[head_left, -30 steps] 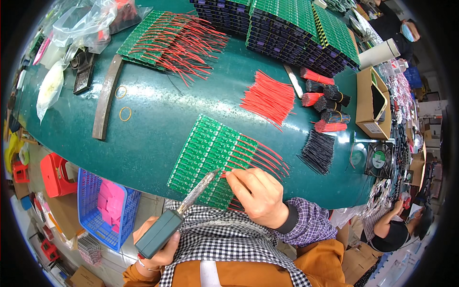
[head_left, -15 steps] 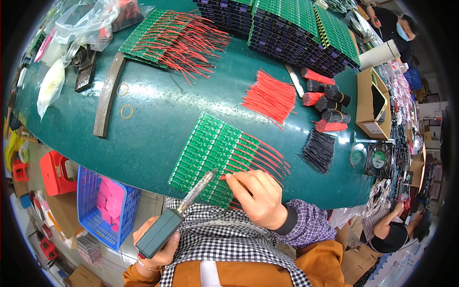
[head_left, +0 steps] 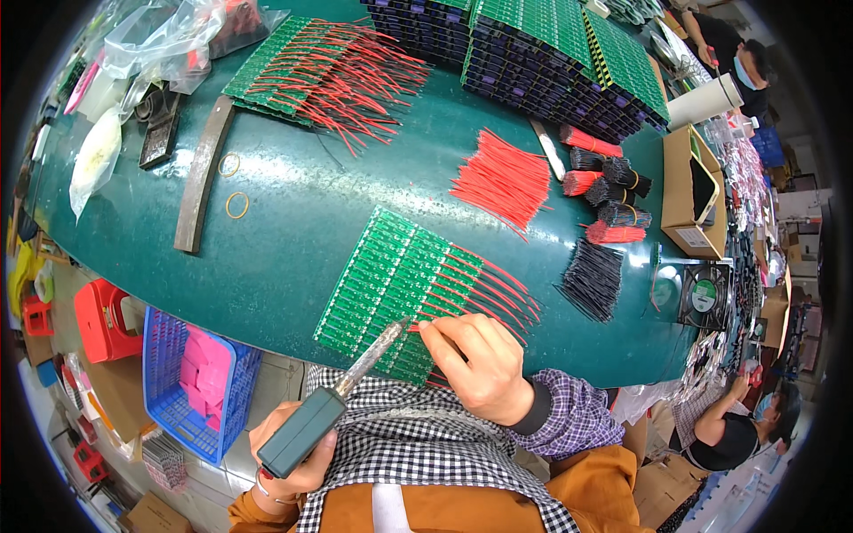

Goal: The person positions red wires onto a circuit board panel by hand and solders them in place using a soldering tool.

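"Close by our checked apron (head_left: 418, 453), what are we gripping?"

"Our left hand (head_left: 298, 484) wraps the handle of a soldering iron (head_left: 304, 431), its tip just beside our right hand (head_left: 487, 369), whose thumb and forefinger pinch a red wire (head_left: 413, 329)."

"And the circuit board (head_left: 382, 275)?"

"Flat on the green table (head_left: 284, 240) before us, under that tip, with attached wires (head_left: 498, 289) fanning out to its right."

"Farther off?"

"We see a black wire pile (head_left: 592, 280), then a red wire pile (head_left: 502, 182), and beyond them tall board stacks (head_left: 533, 53)."

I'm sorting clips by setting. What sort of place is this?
Probably an electronics assembly workshop: it shows stacked green circuit boards, a pile of red wires and what looks like a soldering iron.
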A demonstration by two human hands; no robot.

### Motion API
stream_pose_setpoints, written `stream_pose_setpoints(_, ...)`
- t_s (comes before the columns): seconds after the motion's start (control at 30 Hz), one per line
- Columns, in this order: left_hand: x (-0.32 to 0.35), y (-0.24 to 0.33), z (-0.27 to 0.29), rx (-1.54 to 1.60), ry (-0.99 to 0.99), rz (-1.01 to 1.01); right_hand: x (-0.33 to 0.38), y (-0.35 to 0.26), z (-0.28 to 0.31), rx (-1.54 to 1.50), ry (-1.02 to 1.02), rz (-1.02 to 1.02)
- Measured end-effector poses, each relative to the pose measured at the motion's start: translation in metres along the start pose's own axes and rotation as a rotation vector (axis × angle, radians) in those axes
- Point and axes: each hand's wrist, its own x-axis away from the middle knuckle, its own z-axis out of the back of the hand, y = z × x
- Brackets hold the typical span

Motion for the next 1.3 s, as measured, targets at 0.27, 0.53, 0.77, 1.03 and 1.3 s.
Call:
stream_pose_setpoints(0.27, -0.010, 0.008, 0.001, -0.012, -0.027, -0.026, 0.000, 0.000, -0.001, 0.005, -0.009, -0.008)
stream_pose_setpoints(0.53, -0.008, 0.008, 0.001, -0.003, -0.031, -0.005, 0.000, -0.001, 0.000, 0.010, -0.008, -0.006)
stream_pose_setpoints(0.77, 0.015, -0.008, 0.007, -0.027, -0.042, 0.038, 0.000, -0.001, 0.001, 0.021, -0.011, -0.007)
stream_pose_setpoints(1.03, 0.034, -0.018, 0.006, 0.000, -0.040, 0.134, 0.000, -0.005, 0.003, 0.019, 0.025, 0.019)
stream_pose_setpoints(1.3, 0.030, -0.013, 0.009, 0.008, -0.068, 0.152, 0.006, -0.008, 0.001, -0.018, -0.009, -0.003)
